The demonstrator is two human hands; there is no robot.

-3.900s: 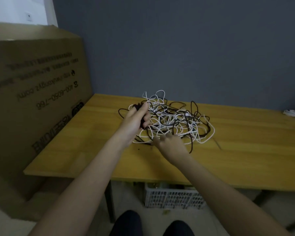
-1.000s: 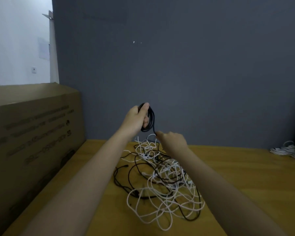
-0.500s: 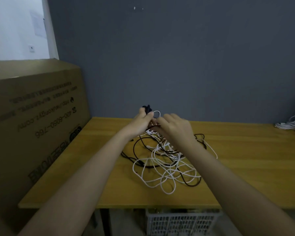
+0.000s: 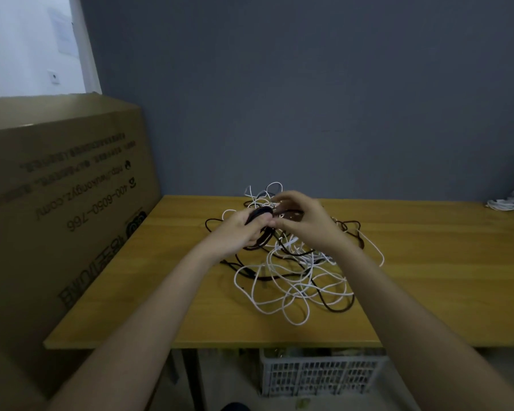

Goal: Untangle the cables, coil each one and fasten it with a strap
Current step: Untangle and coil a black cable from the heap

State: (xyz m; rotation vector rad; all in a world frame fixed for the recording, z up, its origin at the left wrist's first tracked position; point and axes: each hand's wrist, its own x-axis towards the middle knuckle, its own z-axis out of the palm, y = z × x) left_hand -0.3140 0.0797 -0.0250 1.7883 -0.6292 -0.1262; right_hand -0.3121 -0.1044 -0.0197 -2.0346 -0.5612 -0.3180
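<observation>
While left hand [image 4: 244,229] grips a black cable coil [image 4: 260,216], right hand [image 4: 304,223] pinches at it above the tangled cables [image 4: 297,274] on the wooden worktop [image 4: 428,277]. Grey wall behind. Cardboard box [image 4: 57,203] left, printed "400-6050-766". White crate [image 4: 318,375] underneath, contents unclear.

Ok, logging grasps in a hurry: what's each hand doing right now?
Left hand: grips the black cable coil.
Right hand: fingers curled at the coil; whether it pinches cable cannot be told.
</observation>
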